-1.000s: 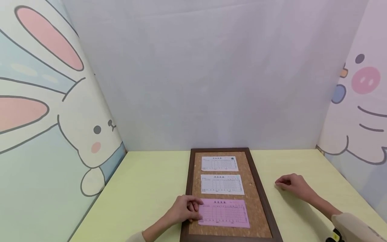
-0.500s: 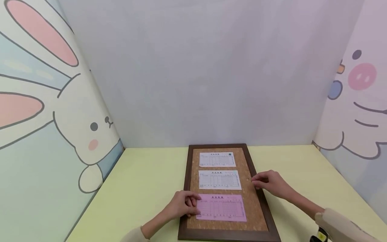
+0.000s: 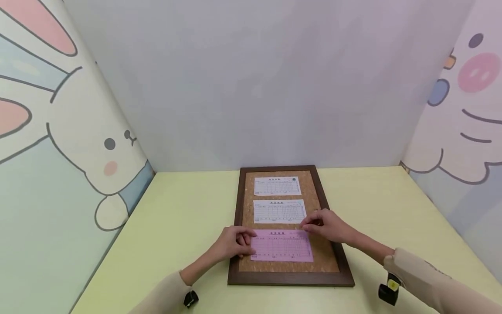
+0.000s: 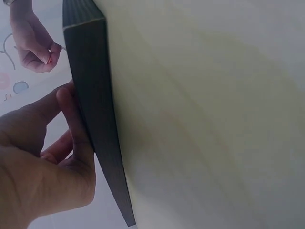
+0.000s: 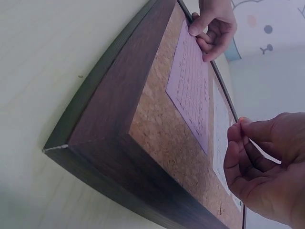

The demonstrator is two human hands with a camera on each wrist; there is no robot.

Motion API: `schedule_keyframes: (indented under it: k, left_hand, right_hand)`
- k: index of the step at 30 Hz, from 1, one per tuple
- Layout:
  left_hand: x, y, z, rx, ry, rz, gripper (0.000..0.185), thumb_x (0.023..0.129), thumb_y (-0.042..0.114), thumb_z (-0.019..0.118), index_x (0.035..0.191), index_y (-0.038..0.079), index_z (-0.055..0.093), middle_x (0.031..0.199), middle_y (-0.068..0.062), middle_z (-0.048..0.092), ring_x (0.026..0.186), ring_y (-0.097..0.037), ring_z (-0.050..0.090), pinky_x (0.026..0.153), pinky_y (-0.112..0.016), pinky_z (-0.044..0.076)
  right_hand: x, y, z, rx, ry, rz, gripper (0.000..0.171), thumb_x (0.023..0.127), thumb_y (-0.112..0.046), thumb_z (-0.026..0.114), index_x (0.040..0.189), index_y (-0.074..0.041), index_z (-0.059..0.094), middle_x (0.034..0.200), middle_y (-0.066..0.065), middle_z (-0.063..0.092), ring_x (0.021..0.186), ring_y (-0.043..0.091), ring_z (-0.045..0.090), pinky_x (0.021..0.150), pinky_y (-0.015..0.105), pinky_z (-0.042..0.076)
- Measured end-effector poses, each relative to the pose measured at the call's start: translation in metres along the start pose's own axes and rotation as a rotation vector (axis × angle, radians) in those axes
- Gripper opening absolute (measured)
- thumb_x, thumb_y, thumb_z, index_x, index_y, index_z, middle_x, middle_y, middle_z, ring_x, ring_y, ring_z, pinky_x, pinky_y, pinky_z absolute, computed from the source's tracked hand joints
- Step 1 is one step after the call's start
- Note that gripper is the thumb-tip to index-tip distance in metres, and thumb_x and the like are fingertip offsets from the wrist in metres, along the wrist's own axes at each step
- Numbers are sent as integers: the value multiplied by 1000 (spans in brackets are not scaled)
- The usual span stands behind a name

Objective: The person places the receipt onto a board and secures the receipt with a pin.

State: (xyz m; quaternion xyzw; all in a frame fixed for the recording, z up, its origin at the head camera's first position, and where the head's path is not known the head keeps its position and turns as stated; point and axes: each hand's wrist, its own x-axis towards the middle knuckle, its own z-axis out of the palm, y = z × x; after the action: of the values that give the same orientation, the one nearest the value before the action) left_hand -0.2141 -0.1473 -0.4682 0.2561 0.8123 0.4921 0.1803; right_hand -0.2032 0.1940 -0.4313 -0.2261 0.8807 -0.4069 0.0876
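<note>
A cork board with a dark wooden frame (image 3: pixel 290 279) lies flat on the yellow-green table (image 3: pixel 184 218). Two white printed forms (image 3: pixel 277 186) (image 3: pixel 279 211) and a pink form (image 3: pixel 282 246) lie on the cork. My left hand (image 3: pixel 249 244) rests at the board's left edge, fingertips pressing the pink form's left side; the right wrist view shows this left hand (image 5: pixel 200 33) on the pink form (image 5: pixel 193 90). My right hand (image 3: pixel 307 225) hovers at the pink form's top right corner, pinching a small pin (image 4: pixel 49 60) between thumb and forefinger.
Cartoon-printed panels wall the table in on the left (image 3: pixel 59 174) and right (image 3: pixel 462 131), with a plain grey panel (image 3: pixel 255 87) behind. Bare tabletop lies on both sides of the board. Black wrist devices (image 3: pixel 388 290) sit on both sleeves.
My right hand has moved left from the bare table onto the board, to the pink form's top right corner. The left hand stays on the form. The head view has tilted down.
</note>
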Motion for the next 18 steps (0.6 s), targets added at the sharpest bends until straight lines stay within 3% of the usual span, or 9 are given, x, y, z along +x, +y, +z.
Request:
schedule_keyframes:
  k: [7, 14, 18]
  left_hand:
    - [4, 0, -1, -1, 14, -3, 35, 80, 0, 84, 112, -6, 70, 80, -10, 65, 56, -7, 56, 50, -16, 49]
    - [5, -1, -1, 1, 2, -24, 35, 81, 3, 84, 112, -5, 70, 81, -8, 65, 56, -5, 56, 50, -16, 49]
    - [6, -3, -1, 14, 12, -25, 34, 81, 2, 85, 111, -4, 71, 80, -7, 65, 55, -4, 56, 51, -16, 49]
  right_hand:
    - [4, 4, -1, -34, -4, 3, 11, 95, -8, 70, 101, -3, 79, 93, 4, 75, 78, 2, 55, 66, 18, 53]
    - [4, 6, 0, -39, -5, 61, 11, 94, -7, 71, 101, -3, 79, 89, 3, 72, 73, 5, 56, 61, 18, 49]
    - [5, 9, 2, -60, -8, 45, 10, 94, -8, 71, 99, -5, 79, 90, 2, 74, 76, 5, 53, 64, 18, 47]
